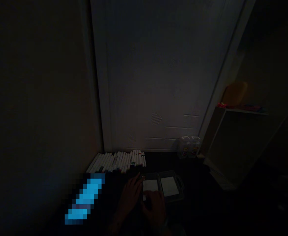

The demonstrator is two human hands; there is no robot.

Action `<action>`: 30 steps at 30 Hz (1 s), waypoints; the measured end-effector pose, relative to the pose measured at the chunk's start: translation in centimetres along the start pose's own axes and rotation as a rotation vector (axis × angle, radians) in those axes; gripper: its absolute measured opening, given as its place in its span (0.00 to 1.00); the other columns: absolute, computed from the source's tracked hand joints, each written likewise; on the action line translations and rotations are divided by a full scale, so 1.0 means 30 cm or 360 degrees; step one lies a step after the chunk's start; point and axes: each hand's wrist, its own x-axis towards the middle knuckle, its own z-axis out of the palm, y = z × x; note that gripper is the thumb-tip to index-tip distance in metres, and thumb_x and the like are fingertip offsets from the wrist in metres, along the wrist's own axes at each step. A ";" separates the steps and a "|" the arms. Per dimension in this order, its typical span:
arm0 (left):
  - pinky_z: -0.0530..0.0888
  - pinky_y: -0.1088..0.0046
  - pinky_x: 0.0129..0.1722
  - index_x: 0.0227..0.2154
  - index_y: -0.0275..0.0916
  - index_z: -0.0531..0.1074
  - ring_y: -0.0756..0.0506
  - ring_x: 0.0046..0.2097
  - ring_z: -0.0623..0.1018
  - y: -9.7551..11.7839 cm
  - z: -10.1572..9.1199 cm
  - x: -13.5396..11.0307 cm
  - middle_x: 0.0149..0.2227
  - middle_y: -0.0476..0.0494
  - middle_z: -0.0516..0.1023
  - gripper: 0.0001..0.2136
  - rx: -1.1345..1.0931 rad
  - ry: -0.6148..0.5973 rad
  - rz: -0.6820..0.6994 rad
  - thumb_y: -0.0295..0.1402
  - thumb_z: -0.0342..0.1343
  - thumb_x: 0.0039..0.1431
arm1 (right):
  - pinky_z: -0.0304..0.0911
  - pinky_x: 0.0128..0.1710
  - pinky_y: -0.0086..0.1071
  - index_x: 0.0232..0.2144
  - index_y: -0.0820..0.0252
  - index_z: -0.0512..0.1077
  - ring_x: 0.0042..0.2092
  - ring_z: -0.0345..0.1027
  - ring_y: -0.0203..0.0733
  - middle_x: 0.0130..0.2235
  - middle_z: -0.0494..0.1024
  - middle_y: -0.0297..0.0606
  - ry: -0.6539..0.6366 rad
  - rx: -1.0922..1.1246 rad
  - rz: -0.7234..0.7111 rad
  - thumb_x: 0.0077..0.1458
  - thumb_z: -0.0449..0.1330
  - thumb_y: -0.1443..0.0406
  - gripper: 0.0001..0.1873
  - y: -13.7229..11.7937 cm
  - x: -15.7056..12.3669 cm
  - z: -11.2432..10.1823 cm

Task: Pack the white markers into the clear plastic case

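The scene is very dark. My left hand point(130, 195) lies at the left edge of an open grey hinged case point(173, 173), its fingertips reaching toward the case's upper corner. My right hand point(153, 207) rests over the case's near half, covering part of a white pad point(150, 185). A small white piece point(144, 197) shows by its fingers, and I cannot tell whether it is held. Another white pad point(170, 186) lies in the far half of the case.
A long row of white-barrelled markers point(117, 162) lies on the dark surface against a white door point(146, 82). Two small plastic containers point(189, 147) stand to the right. A pixelated bright blue patch point(83, 200) sits at lower left. A shelf point(244, 111) holds an orange object point(234, 93).
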 end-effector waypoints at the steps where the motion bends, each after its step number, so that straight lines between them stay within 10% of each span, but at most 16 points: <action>1: 0.62 0.60 0.54 0.55 0.55 0.57 0.45 0.56 0.62 0.000 -0.001 -0.001 0.60 0.53 0.57 0.19 0.0006 0.0001 0.0004 0.36 0.39 0.62 | 0.55 0.42 0.35 0.38 0.54 0.68 0.36 0.66 0.40 0.34 0.74 0.32 0.0010 0.0001 -0.0004 0.46 0.58 0.68 0.13 -0.001 -0.001 0.000; 30: 0.62 0.63 0.54 0.56 0.55 0.54 0.46 0.57 0.62 -0.006 0.000 0.005 0.61 0.54 0.56 0.20 0.0015 -0.0025 0.0012 0.34 0.38 0.61 | 0.59 0.39 0.34 0.38 0.56 0.68 0.37 0.66 0.41 0.34 0.73 0.36 0.0082 0.0156 0.0092 0.53 0.53 0.69 0.10 0.017 -0.018 0.021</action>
